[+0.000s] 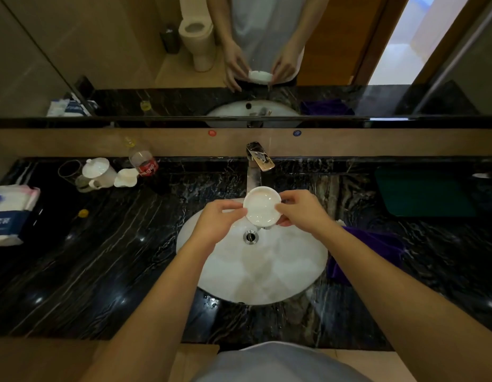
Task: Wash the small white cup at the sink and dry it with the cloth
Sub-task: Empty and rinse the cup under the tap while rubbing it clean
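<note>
The small white cup (262,205) is held over the back of the white oval sink (266,274), just under the metal tap (258,161), with its mouth facing up toward me. My left hand (218,221) grips its left rim. My right hand (301,210) grips its right side, thumb on the rim. A purple cloth (377,248) lies crumpled on the counter right of the sink, partly hidden by my right forearm. The drain (250,236) sits just below the cup.
On the black marble counter (101,257) at back left stand a white lidded mug (99,172), a small white dish (126,177), a glass (69,169) and a cola bottle (142,161). A tissue pack (10,213) lies far left, a dark green mat (424,193) far right. A mirror (101,51) faces me.
</note>
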